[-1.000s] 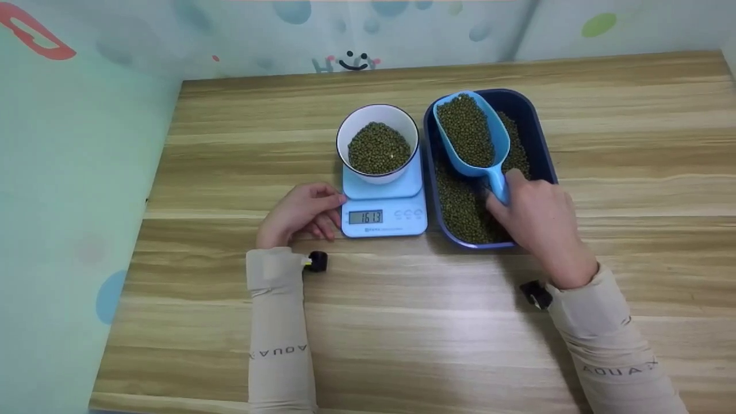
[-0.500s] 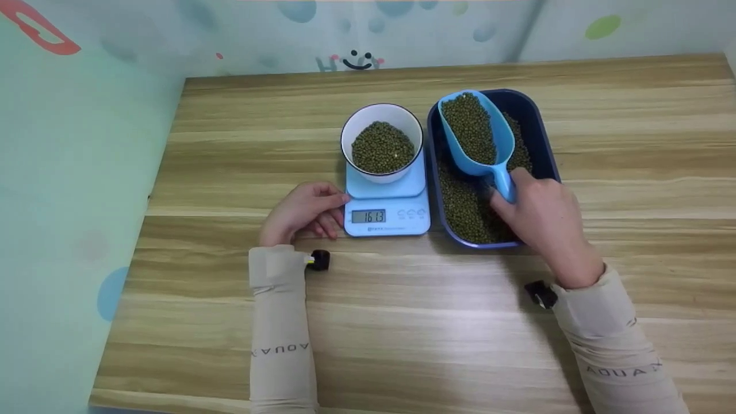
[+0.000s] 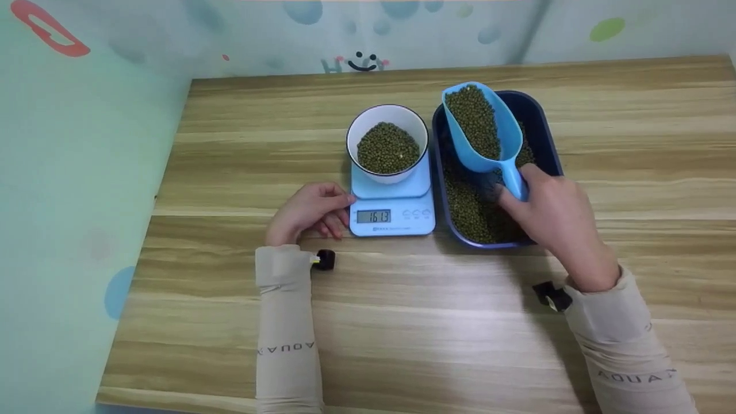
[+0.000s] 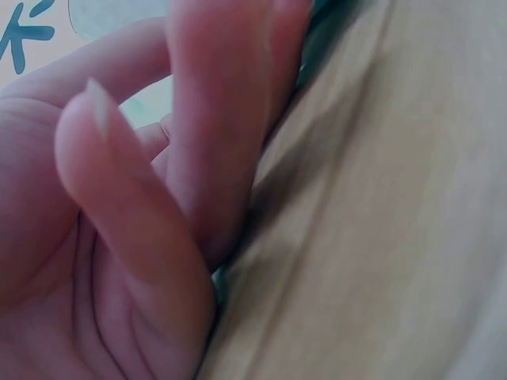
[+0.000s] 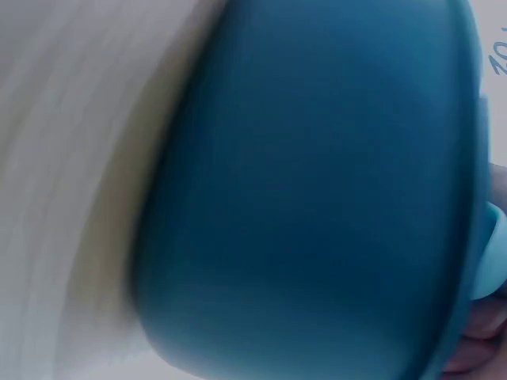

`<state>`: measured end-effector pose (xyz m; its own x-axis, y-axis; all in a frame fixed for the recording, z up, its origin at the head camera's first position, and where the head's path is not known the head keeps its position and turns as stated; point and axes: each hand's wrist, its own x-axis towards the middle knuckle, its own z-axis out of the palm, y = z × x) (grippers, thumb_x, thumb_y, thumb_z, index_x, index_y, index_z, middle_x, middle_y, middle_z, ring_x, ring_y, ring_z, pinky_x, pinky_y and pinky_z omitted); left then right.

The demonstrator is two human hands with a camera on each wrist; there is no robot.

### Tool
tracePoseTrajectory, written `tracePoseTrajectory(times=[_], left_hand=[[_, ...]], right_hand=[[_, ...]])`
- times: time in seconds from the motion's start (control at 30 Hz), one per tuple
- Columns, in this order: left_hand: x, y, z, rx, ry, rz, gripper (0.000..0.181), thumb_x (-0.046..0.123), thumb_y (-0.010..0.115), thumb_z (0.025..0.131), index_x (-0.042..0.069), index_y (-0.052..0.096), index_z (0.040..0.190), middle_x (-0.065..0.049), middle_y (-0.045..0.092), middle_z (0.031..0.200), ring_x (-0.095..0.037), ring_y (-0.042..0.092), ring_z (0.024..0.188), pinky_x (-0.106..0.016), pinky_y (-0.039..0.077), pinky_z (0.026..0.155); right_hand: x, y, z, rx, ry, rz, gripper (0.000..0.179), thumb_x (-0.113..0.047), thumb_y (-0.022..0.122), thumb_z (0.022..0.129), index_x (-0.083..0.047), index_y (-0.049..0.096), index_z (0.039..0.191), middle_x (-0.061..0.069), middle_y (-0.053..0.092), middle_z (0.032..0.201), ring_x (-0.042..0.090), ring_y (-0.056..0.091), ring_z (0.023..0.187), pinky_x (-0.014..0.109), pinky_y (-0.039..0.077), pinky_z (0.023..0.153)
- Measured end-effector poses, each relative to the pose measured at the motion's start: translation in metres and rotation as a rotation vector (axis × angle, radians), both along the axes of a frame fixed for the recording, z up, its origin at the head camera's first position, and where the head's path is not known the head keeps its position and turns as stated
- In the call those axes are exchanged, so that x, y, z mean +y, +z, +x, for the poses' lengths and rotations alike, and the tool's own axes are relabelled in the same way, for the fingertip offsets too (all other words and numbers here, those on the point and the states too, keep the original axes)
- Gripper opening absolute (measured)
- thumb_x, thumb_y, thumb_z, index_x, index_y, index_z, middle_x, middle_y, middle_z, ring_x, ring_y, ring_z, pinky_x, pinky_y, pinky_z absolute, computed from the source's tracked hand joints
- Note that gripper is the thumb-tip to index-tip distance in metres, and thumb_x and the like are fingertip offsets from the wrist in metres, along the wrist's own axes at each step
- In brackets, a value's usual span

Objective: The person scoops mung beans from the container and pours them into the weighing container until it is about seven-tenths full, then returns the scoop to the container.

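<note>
My right hand [image 3: 558,210] grips the handle of a light blue scoop [image 3: 512,126]. Small green beans [image 3: 474,118] fill much of the scoop, which is over a dark blue tray [image 3: 540,121] with more beans in it. In the right wrist view, the tray's outer wall [image 5: 309,198] hides most of that hand. My left hand [image 3: 310,210] rests on the table, its thumb at the left edge of a light blue kitchen scale [image 3: 394,215], fingers loosely bent. On the scale stands a white, dark-rimmed bowl [image 3: 356,138] with a heap of beans [image 3: 388,149]. The display [image 3: 374,216] appears to read 161.3.
The scale and the tray stand close side by side on a wood-grain table [image 3: 402,322]. Behind the table rises a pale wall [image 3: 276,34] with coloured dots and a smiling face.
My right hand has raised the scoop slightly; its tip now reaches past the tray's far rim. The left hand stays beside the scale. The head view has shifted a little.
</note>
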<state>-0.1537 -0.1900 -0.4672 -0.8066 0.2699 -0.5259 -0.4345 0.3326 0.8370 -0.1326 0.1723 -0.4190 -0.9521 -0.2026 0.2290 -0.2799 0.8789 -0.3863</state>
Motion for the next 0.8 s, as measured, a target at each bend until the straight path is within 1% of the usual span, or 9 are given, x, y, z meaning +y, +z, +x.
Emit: tracePoseTrajectory(times=[0.03,0.13,0.27,0.33,0.43,0.63,0.7,0.8], left_hand=[[-0.001,-0.003,-0.001,0.002,0.003,0.010,0.037,0.037,0.063,0.082,0.003,0.055,0.096,-0.017,0.064,0.079,-0.019,0.060,0.050,-0.023,0.044,0.041],[0.001,0.004,0.002,-0.004,0.007,0.035,0.033,0.032,0.061,0.084,0.002,0.055,0.094,-0.017,0.063,0.078,-0.018,0.060,0.049,-0.023,0.044,0.040],[0.002,0.014,0.006,-0.012,0.004,0.039,0.029,0.028,0.059,0.087,0.001,0.055,0.095,-0.020,0.063,0.080,-0.019,0.060,0.050,-0.024,0.044,0.041],[0.002,0.015,0.007,-0.014,0.003,0.040,0.028,0.027,0.059,0.087,0.001,0.055,0.095,-0.021,0.063,0.082,-0.019,0.060,0.051,-0.024,0.044,0.042],[0.001,0.012,0.006,-0.016,0.006,0.045,0.028,0.028,0.059,0.087,0.001,0.055,0.095,-0.021,0.062,0.082,-0.019,0.060,0.051,-0.024,0.044,0.042],[-0.001,-0.002,0.001,-0.017,0.009,0.042,0.036,0.035,0.063,0.083,0.003,0.056,0.096,-0.018,0.064,0.080,-0.020,0.060,0.051,-0.024,0.044,0.041],[-0.001,-0.004,0.000,-0.015,0.012,0.040,0.038,0.037,0.063,0.082,0.003,0.056,0.097,-0.018,0.064,0.081,-0.020,0.060,0.052,-0.024,0.044,0.041],[-0.002,-0.004,0.000,-0.017,0.015,0.041,0.039,0.038,0.063,0.081,0.003,0.056,0.098,-0.018,0.064,0.081,-0.020,0.060,0.052,-0.024,0.044,0.041]], right_hand=[[0.000,0.002,0.000,-0.006,0.002,-0.003,0.032,-0.033,0.058,0.083,-0.008,0.043,0.070,0.005,0.038,0.053,0.023,0.037,0.044,0.033,0.026,0.038],[0.002,0.007,0.001,-0.033,0.008,-0.004,0.031,-0.033,0.057,0.083,-0.008,0.043,0.070,0.004,0.038,0.053,0.023,0.037,0.044,0.033,0.026,0.039],[0.007,0.013,0.002,-0.043,0.030,0.027,0.028,-0.031,0.056,0.083,-0.008,0.045,0.071,0.004,0.040,0.052,0.022,0.038,0.043,0.032,0.027,0.038],[0.009,0.018,0.002,-0.033,0.047,0.053,0.027,-0.031,0.056,0.083,-0.008,0.047,0.072,0.004,0.040,0.052,0.021,0.038,0.043,0.031,0.027,0.038],[0.013,0.025,0.001,0.003,0.091,0.093,0.026,-0.030,0.057,0.083,-0.008,0.046,0.072,0.003,0.040,0.051,0.020,0.037,0.041,0.030,0.026,0.037],[0.019,0.044,0.000,0.116,0.194,0.170,0.024,-0.024,0.056,0.080,-0.010,0.041,0.068,0.000,0.034,0.048,0.016,0.031,0.038,0.028,0.021,0.036],[0.020,0.052,0.000,0.127,0.212,0.194,0.025,-0.025,0.056,0.079,-0.010,0.040,0.068,-0.001,0.033,0.048,0.015,0.030,0.038,0.028,0.020,0.036],[0.020,0.063,-0.001,0.117,0.239,0.233,0.026,-0.026,0.057,0.079,-0.011,0.039,0.067,-0.001,0.032,0.048,0.015,0.029,0.038,0.028,0.020,0.035]])
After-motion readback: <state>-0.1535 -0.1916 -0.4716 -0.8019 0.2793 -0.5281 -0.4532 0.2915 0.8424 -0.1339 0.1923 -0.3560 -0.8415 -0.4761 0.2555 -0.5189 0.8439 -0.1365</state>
